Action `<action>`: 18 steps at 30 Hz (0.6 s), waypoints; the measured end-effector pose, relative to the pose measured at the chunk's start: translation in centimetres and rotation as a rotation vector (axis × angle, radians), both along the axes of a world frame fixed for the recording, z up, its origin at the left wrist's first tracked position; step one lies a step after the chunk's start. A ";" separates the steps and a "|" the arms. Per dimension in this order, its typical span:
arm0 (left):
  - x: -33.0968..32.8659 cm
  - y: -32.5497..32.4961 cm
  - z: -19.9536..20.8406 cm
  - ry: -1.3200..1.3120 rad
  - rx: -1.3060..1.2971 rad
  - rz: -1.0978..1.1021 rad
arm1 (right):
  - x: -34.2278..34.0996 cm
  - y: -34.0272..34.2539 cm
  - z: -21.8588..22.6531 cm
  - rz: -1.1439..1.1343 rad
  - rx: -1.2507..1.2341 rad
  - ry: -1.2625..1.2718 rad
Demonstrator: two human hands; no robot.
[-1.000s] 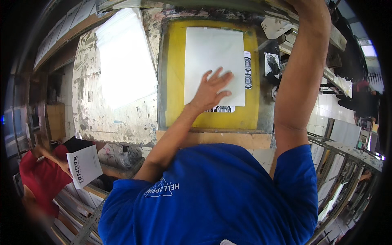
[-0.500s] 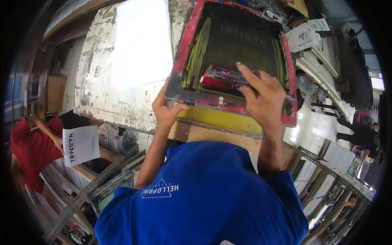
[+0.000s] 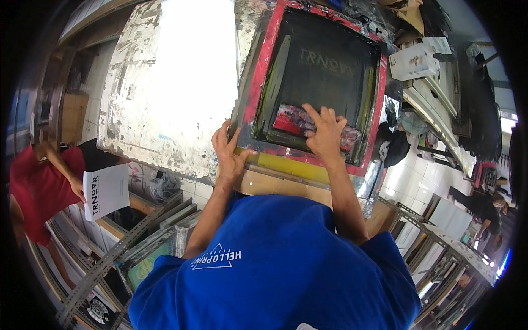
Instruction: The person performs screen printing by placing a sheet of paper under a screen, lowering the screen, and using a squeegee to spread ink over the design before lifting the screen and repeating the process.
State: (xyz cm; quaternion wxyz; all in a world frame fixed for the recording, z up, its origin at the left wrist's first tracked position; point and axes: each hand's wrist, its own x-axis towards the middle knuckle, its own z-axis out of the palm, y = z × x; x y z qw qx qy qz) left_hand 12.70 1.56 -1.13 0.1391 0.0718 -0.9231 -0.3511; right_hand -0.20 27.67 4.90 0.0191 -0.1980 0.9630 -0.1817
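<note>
A screen printing frame (image 3: 260, 88) with red, ink-stained sides lies in front of me, its dark mesh (image 3: 324, 82) bearing faint lettering. Across the near part of the mesh rests a red squeegee (image 3: 287, 118) smeared with dark ink. My right hand (image 3: 325, 135) is over the squeegee's middle and right part, gripping it with the index finger stretched forward. At the frame's near left corner is my left hand (image 3: 230, 154), thumb on the near edge and fingers along the left side. A yellow strip (image 3: 291, 166) shows under the frame's near edge.
A white sheet (image 3: 198, 71) lies on the paint-spattered board (image 3: 126, 104) to the left. A person in red (image 3: 41, 187) holds a printed white bag (image 3: 107, 190) at far left. Metal racks (image 3: 93, 291) stand on both sides. A white container (image 3: 412, 63) sits at right.
The screen frame has come down and shifted slightly, looking smaller now. My right hand has moved left and closed over the squeegee. My left hand remains at the near left corner.
</note>
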 end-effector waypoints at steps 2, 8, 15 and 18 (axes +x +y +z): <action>0.3 0.0 -0.1 -0.002 0.011 0.004 | -2.5 0.1 -0.9 -0.006 -0.024 0.048; 0.3 -0.3 -0.1 0.004 0.007 -0.013 | -12.2 0.4 -2.4 -0.010 -0.045 0.235; 0.5 -0.4 -0.6 -0.004 0.051 -0.014 | -23.8 0.4 -3.8 -0.005 -0.020 0.400; 0.6 -0.3 -0.7 0.033 0.070 -0.007 | -27.2 0.1 -3.7 0.002 -0.011 0.444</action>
